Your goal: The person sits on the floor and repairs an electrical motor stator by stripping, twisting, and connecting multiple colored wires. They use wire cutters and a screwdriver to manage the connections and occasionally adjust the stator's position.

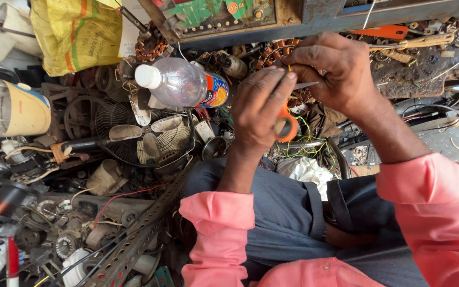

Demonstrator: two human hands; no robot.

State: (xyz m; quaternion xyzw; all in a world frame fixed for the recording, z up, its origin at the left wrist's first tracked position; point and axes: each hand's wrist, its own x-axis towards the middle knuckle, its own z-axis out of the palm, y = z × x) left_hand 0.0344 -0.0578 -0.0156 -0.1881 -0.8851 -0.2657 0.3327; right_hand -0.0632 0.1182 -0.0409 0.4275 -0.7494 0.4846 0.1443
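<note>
Left hand (258, 109): fingers through the orange plastic loop handles of a pair of scissors (288, 119), closed around them, raised over the lap.
Right hand (330, 69): fingertips pinched together near the thin grey metal blade tip; what they pinch is too small to tell.
Scissors: smooth orange handles, blade pointing right, between both hands.
Sleeves: pink cloth, cuffs rolled; grey trousers below.
Bottle (181, 82): clear plastic, white cap, lying on its side just left of the hands.
Fan guard (150, 141): dusty wire cage, pale blades.
Perforated metal strip (139, 234): rusty, angled.
Surface: heaped scrap, coils, wires, grimy motor parts; worn blue bench edge (314, 21) above.
</note>
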